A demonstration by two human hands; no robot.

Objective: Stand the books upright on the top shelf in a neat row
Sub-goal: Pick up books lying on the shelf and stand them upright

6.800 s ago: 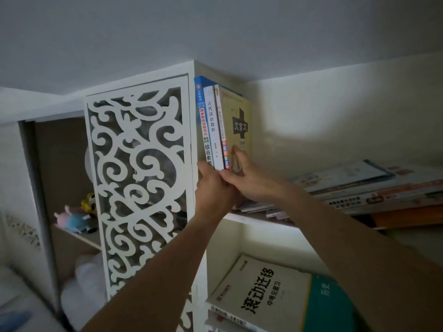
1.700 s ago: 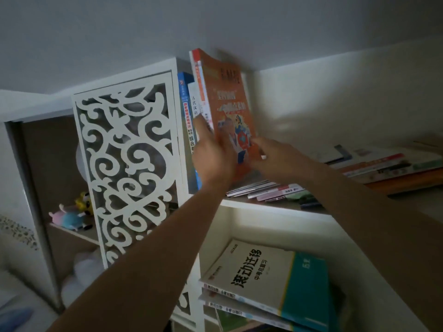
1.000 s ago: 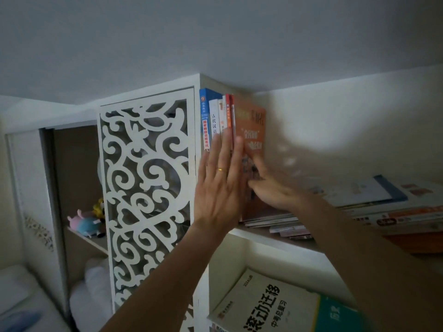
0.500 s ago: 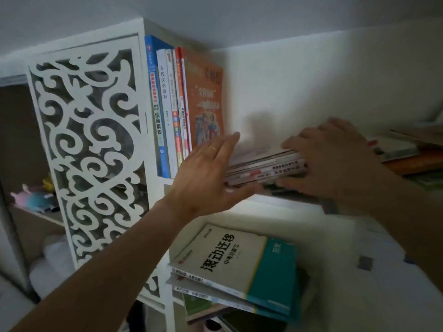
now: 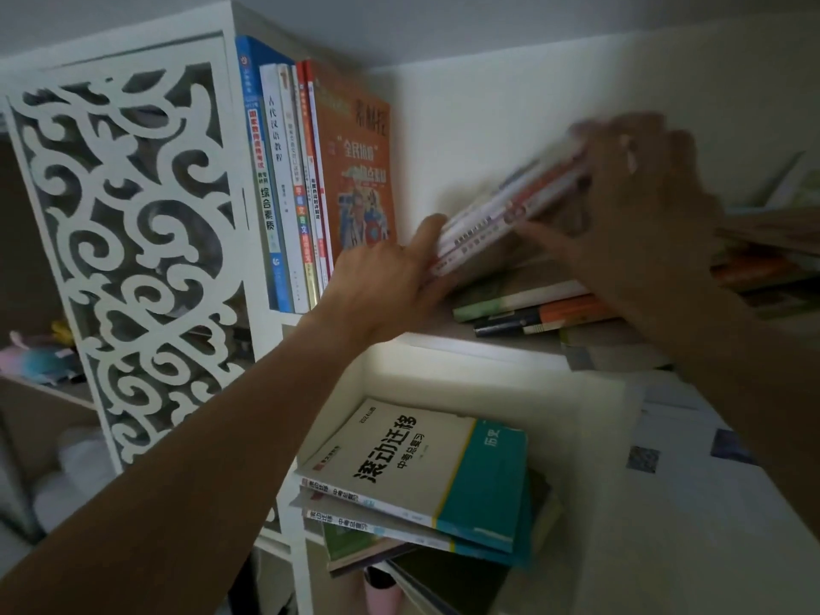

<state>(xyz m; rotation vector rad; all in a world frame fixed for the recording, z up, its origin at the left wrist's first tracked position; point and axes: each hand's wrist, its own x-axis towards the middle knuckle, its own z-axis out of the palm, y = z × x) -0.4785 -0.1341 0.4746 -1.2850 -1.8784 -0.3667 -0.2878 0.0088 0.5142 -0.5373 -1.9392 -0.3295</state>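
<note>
Thin books (image 5: 506, 206) now tilted up off the pile, left hand (image 5: 390, 286) and right hand (image 5: 639, 206) gripping their ends.

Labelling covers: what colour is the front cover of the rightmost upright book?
Orange, with white lettering: the rightmost upright book, clearest in the head view.

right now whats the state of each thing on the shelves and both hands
upright books: standing in a row at the shelf's left end
tilted books: lifted at a slant, held in both hands
flat books: lying on the top shelf
lower stack: lying flat
left hand: holds their lower end
right hand: grips their upper end, blurred
</note>
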